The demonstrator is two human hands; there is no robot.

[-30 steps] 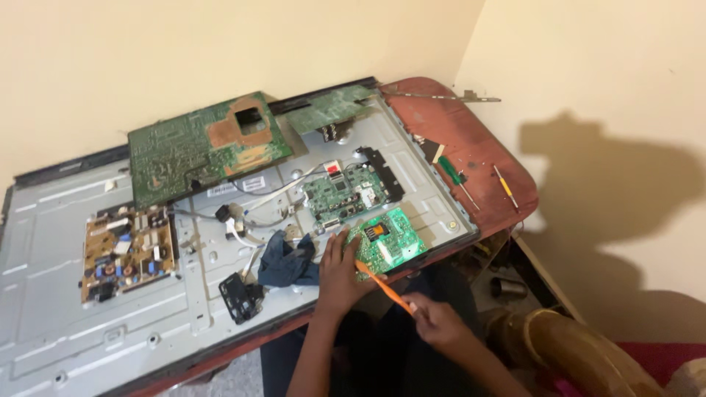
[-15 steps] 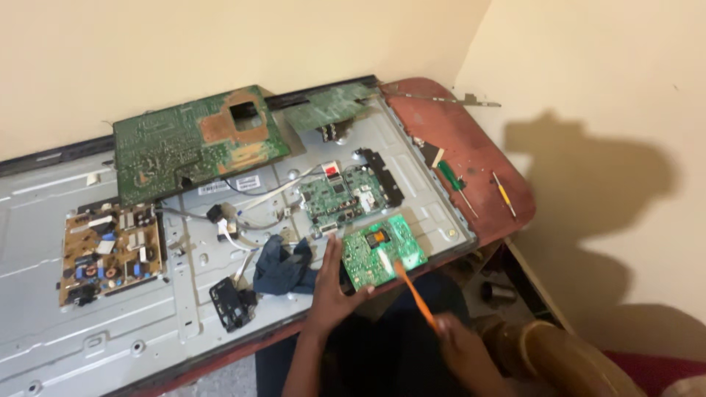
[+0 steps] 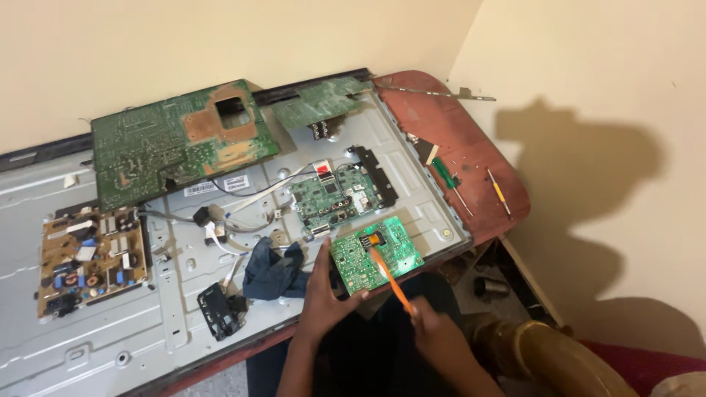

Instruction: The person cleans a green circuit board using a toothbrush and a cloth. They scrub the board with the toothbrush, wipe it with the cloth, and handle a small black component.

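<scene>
Fingers [image 3: 329, 259] gripping small green board [image 3: 376, 254], orange tool [image 3: 388, 278] touching it

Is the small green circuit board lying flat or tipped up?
Tipped up: the left hand lifts the small green circuit board's near edge off the metal panel.

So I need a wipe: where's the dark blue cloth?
The dark blue cloth lies on the metal panel, just beside the left hand, below the mounted green board.
</scene>
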